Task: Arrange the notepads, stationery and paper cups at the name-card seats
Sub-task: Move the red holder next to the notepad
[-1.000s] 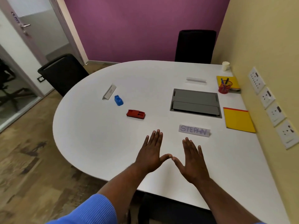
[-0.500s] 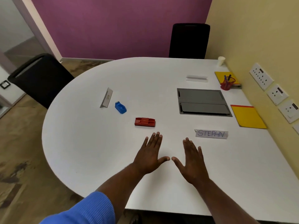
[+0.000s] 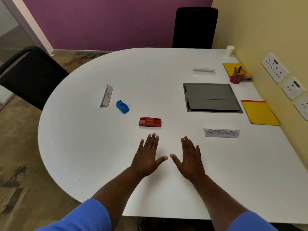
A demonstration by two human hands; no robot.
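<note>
My left hand [image 3: 147, 155] and my right hand [image 3: 190, 157] lie flat and empty on the white table [image 3: 83, 147], fingers spread, thumbs almost touching. A name card reading STEPHN [image 3: 221, 133] stands just right of my right hand. A second name card [image 3: 106, 95] stands at the left and a third [image 3: 203, 71] at the far side. One yellow notepad [image 3: 259, 112] lies by the right wall, another [image 3: 230, 68] under a red pen cup [image 3: 235, 77]. A white paper cup [image 3: 230, 50] stands in the far right corner. A red stationery holder [image 3: 150, 122] sits just beyond my left hand, a blue one [image 3: 122, 106] further left.
A grey cable hatch [image 3: 211, 97] is set into the table's right half. Black chairs stand at the far end [image 3: 195, 27] and at the left [image 3: 31, 74]. Wall sockets [image 3: 275, 67] line the yellow wall on the right.
The view has swung left and slightly forward, so the table items sit further right in the frame. Both hands stay flat on the table, thumbs a little further apart.
</note>
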